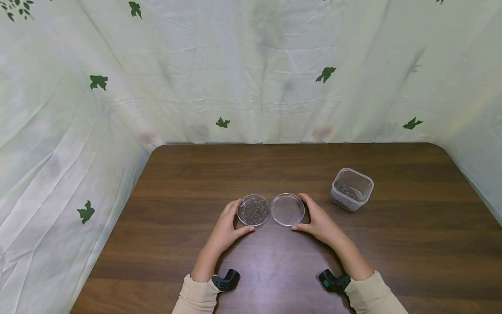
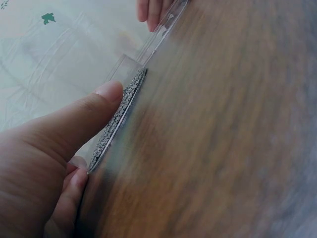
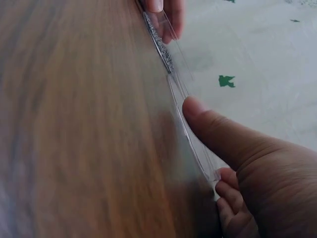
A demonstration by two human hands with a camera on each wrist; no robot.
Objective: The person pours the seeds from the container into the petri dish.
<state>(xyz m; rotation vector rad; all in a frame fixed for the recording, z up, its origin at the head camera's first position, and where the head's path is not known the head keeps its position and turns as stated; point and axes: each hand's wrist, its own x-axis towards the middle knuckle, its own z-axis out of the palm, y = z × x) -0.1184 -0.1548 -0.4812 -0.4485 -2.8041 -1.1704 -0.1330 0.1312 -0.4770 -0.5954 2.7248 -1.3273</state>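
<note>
My left hand grips a round clear petri dish by its sides, thumb at the near rim and fingers round the left. A layer of small dark grey grains covers its bottom, seen edge-on in the left wrist view as a speckled band of grains. Beside it on the right lies a second, empty petri dish, its rim close against the first. My right hand holds that one between thumb and fingers. In the right wrist view, the empty dish's clear wall stands low on the table.
A clear plastic tub with more dark grains stands at the back right of the brown wooden table. A pale curtain with green leaf shapes hangs behind the table and at its sides. Both wrists wear black bands.
</note>
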